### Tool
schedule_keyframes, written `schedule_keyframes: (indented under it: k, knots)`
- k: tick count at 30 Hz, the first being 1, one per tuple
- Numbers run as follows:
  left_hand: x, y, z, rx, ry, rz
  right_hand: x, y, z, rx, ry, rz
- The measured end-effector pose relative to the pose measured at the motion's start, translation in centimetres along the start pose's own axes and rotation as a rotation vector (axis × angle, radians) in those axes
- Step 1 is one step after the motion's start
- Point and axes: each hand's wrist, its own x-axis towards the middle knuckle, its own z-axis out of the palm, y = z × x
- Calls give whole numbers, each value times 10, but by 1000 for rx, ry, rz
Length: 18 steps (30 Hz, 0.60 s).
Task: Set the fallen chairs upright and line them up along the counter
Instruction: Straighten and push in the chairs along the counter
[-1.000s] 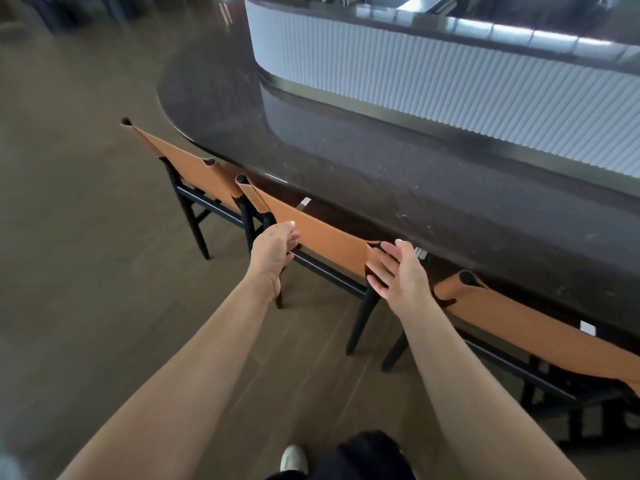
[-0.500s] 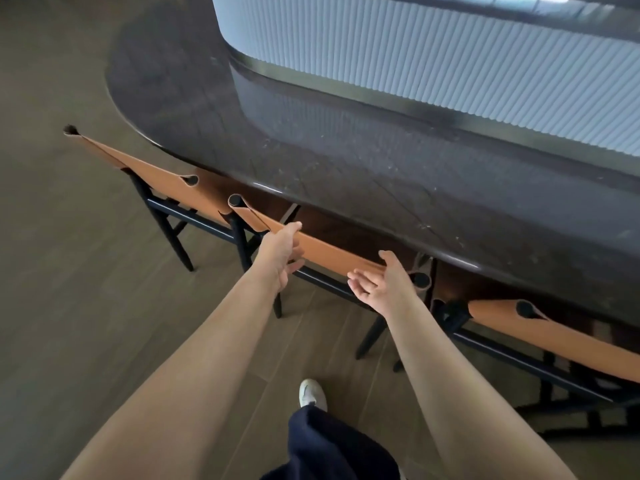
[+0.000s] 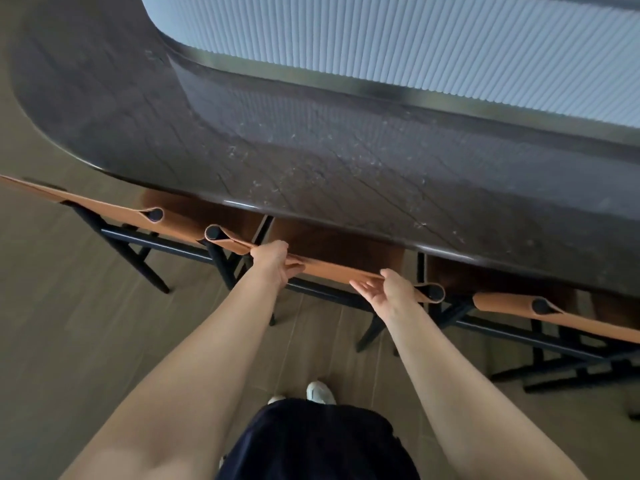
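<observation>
Three chairs with tan leather backrests and black frames stand upright in a row, tucked against the dark counter (image 3: 311,161). My left hand (image 3: 273,263) grips the top edge of the middle chair (image 3: 332,271) near its left post, fingers curled over the leather. My right hand (image 3: 384,291) holds the same backrest near its right post, thumb on top and fingers along the near side. The left chair (image 3: 114,209) and the right chair (image 3: 588,323) stand close on either side, untouched.
A white ribbed wall (image 3: 415,46) rises behind the counter top. The counter's edge curves away at the left. Wooden floor (image 3: 69,341) lies behind the chairs, and my white shoes (image 3: 320,393) stand just behind the middle chair's black legs.
I have stepped closer and the view has tilted down. The middle chair has slid in under the counter, and both hands have gone from resting against its backrest to holding its top edge.
</observation>
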Motion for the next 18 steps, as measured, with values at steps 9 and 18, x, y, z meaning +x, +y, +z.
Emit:
schedule_keyframes:
  k: [9, 18]
  knots:
    - [8, -5, 8, 46, 98, 26, -7, -2, -1, 33, 83, -111]
    - [4, -14, 21, 85, -2, -8, -15, -21, -20, 34, 80, -124]
